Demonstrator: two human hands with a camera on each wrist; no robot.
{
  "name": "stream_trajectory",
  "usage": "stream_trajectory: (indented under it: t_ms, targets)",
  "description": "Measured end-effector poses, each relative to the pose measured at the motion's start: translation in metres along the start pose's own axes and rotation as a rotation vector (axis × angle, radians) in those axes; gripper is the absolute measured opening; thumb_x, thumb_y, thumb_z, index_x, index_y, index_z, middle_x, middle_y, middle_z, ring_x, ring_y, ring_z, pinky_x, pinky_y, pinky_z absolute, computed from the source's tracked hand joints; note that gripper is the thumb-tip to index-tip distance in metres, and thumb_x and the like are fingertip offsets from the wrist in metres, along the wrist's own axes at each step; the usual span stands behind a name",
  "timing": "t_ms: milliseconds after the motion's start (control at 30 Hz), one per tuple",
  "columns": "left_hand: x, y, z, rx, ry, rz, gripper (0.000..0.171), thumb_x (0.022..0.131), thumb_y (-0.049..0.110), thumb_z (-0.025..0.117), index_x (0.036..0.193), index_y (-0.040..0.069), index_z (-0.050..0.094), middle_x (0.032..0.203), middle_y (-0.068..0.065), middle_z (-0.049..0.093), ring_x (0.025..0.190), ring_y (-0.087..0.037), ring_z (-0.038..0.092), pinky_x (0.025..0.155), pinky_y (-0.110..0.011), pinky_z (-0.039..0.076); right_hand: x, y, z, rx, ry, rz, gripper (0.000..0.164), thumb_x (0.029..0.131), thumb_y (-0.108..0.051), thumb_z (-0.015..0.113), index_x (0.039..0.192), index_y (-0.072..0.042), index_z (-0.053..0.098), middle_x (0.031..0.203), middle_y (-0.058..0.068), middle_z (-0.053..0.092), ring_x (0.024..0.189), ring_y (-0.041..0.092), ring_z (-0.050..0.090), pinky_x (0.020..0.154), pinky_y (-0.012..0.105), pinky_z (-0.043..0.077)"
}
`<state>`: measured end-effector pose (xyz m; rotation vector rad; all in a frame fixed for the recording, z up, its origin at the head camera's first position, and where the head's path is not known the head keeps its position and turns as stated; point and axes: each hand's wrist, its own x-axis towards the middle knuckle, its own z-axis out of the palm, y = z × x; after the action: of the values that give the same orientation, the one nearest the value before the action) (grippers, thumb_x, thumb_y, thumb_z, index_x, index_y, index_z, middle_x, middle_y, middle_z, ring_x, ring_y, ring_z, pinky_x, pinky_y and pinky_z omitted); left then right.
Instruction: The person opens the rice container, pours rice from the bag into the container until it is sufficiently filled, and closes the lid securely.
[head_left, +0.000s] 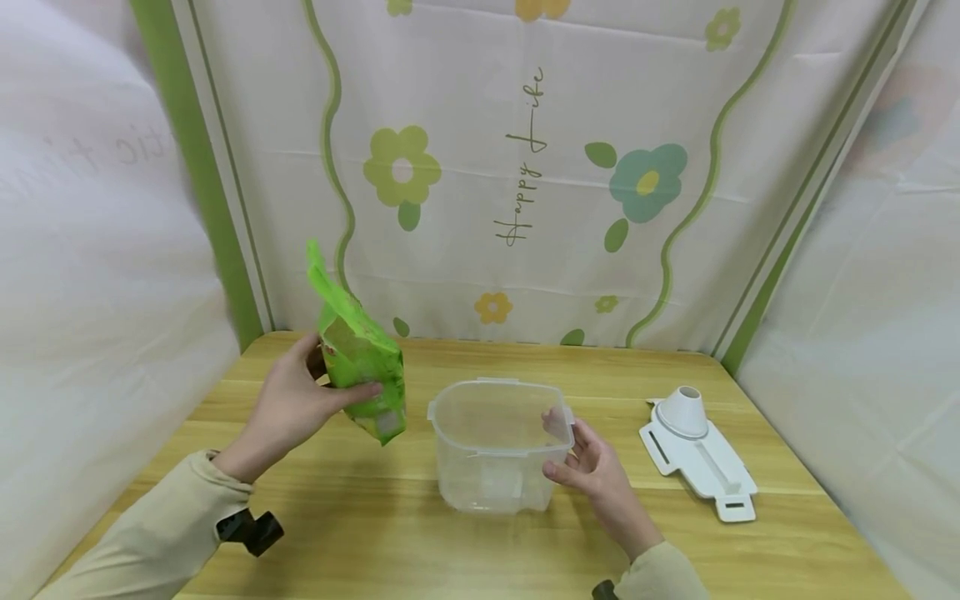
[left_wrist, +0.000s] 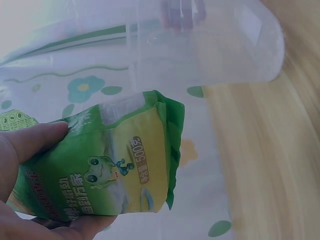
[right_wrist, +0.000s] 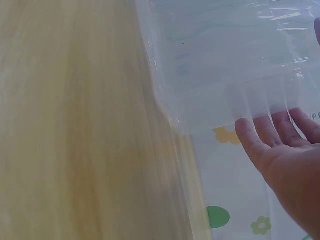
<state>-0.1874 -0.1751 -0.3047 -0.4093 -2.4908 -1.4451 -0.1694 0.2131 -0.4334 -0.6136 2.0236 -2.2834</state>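
Observation:
My left hand [head_left: 300,400] holds a green plastic packet [head_left: 365,362] in the air, left of a clear plastic container [head_left: 495,475]. Thumb and fingers grip the packet from opposite sides, and its narrow top points up and to the left. In the left wrist view the packet [left_wrist: 125,160] shows a cartoon frog and a 500 g marking; its contents are hidden. The container stands upright on the table with its top uncovered. My right hand [head_left: 592,475] holds it by the right side, thumb toward the front and fingers [right_wrist: 267,131] against the wall.
A flat white plastic piece with a cone-shaped spout [head_left: 684,412] lies on the wooden table [head_left: 360,533] to the right. Floral curtains [head_left: 465,258] hang behind the table and along both sides.

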Motion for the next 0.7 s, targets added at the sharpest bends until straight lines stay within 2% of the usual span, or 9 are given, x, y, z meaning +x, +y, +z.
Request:
stream_trajectory:
  t_ms: [167,433,567,700]
  targets:
    - [0.001,0.006,0.002,-0.013,-0.017,-0.001,0.08,0.073,0.034,0.089,0.137,0.008,0.048,0.123,-0.009,0.056,0.109,-0.03,0.061,0.076,-0.033,0.059,0.0,0.0,-0.001,-0.003,-0.004,-0.006,0.075,0.088,0.004,0.067,0.15,0.006,0.027,0.153,0.024,0.03,0.142,0.036,0.025,0.11,0.029,0.032]
    - [0.001,0.014,0.006,-0.024,-0.031,0.011,0.077,0.073,0.03,0.09,0.136,0.01,0.051,0.121,-0.011,0.058,0.107,-0.031,0.061,0.076,-0.036,0.059,0.0,0.0,-0.001,-0.008,-0.002,-0.013,0.073,0.087,0.005,0.068,0.149,0.006,0.029,0.152,0.023,0.031,0.141,0.035,0.026,0.11,0.029,0.032]
    - [0.002,0.019,0.008,0.015,-0.038,0.01,0.075,0.072,0.029,0.091,0.134,0.011,0.053,0.119,-0.008,0.06,0.105,-0.029,0.062,0.075,-0.037,0.059,0.0,-0.001,-0.001,0.0,0.0,-0.011,0.074,0.087,0.005,0.068,0.149,0.006,0.029,0.153,0.024,0.031,0.141,0.036,0.026,0.109,0.029,0.033]
    - [0.005,0.029,0.01,0.091,-0.053,0.016,0.072,0.071,0.029,0.091,0.13,0.011,0.054,0.113,-0.008,0.064,0.099,-0.026,0.063,0.071,-0.037,0.058,0.0,-0.001,0.0,0.002,0.002,-0.007,0.074,0.087,0.005,0.068,0.149,0.006,0.029,0.153,0.023,0.031,0.141,0.036,0.026,0.109,0.03,0.033]
